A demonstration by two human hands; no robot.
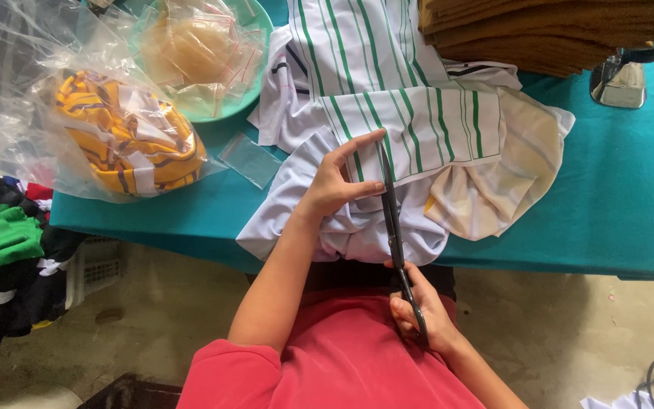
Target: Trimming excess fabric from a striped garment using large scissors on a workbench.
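At frame center, the left hand pinches the white green-striped cloth on the teal table; the right hand grips the scissors. Cloth prob. light, soft, slippery: hold flat nr. the blades.

One pair of scissors, two hands in frame. One green bowl upper left, one bagged yellow striped garment, one small empty plastic bag, one brown fabric stack upper right.

Teal-covered table over a bare, dusty concrete floor — daylit.
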